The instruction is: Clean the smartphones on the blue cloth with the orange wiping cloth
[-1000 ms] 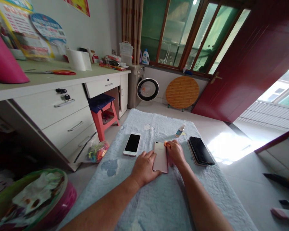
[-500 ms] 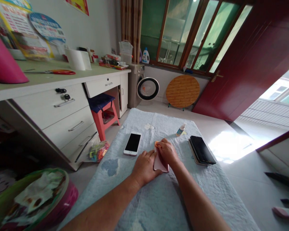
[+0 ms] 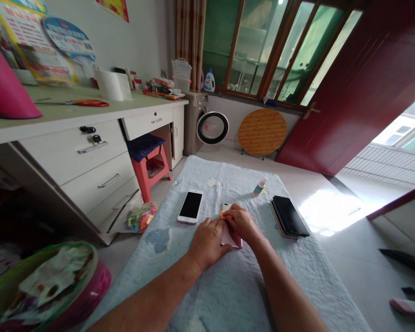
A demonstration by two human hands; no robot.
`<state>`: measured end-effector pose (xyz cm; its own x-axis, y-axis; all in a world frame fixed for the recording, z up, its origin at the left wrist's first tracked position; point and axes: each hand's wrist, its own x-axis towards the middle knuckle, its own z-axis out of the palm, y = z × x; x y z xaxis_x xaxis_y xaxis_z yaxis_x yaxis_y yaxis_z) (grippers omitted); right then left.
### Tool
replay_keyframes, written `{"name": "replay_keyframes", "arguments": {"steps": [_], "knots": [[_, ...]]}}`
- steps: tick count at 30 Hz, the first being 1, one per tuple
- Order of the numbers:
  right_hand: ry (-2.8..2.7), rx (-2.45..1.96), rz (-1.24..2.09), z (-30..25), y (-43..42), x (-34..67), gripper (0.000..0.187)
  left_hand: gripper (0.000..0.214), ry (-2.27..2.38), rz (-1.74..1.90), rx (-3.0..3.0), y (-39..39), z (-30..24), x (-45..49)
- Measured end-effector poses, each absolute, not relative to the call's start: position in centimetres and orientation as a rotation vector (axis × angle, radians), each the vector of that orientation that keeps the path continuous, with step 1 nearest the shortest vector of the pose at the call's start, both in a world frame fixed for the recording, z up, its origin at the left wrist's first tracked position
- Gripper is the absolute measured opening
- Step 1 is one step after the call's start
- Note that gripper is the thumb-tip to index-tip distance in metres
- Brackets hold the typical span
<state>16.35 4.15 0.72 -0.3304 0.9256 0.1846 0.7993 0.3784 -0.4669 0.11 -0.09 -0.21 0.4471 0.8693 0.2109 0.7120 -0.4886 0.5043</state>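
A person's 2 bare hands at work on a pink phone (image 3: 231, 239), which lies back up, camera end away from the body, on a pale blue cover (image 3: 224, 180). Directions are read from this phone, with 12 o'clock pointing away from the person. The left hand (image 3: 207, 240) comes in from 8 o'clock and holds the phone between fingers at its left edge and thumb at its lower end. The right hand (image 3: 241, 222), at 2 o'clock, reaches over the back and pinches an orange wad (image 3: 223, 215) against the upper part; the wad is mostly hidden by the fingers, so its material, perhaps cloth, cannot be told for certain. The step in hand appears to be rubbing the casing. The next move would call for light, even pressure along the back while the left hand braces the edge, its fingers clear of the stroke. Around the phone lie a white phone (image 3: 190, 207), screen up, at 10 o'clock; a small spray bottle (image 3: 259, 187), upright but leaning in view, at 1 o'clock; and a black device (image 3: 290, 216), stacked on a flat item, at 3 o'clock.
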Motion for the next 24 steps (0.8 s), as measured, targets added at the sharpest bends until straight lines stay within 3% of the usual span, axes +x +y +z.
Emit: {"name": "replay_keyframes", "arguments": {"steps": [9,24], "knots": [[-2.073,-1.836,0.137,0.3,5.3,15.3,0.03,0.044,1.421,0.548,2.424,-0.2,0.2,0.2],[-1.909,-2.091,0.071,0.2,4.6,17.9,0.03,0.044,1.408,0.488,2.385,-0.2,0.7,0.0]]}}
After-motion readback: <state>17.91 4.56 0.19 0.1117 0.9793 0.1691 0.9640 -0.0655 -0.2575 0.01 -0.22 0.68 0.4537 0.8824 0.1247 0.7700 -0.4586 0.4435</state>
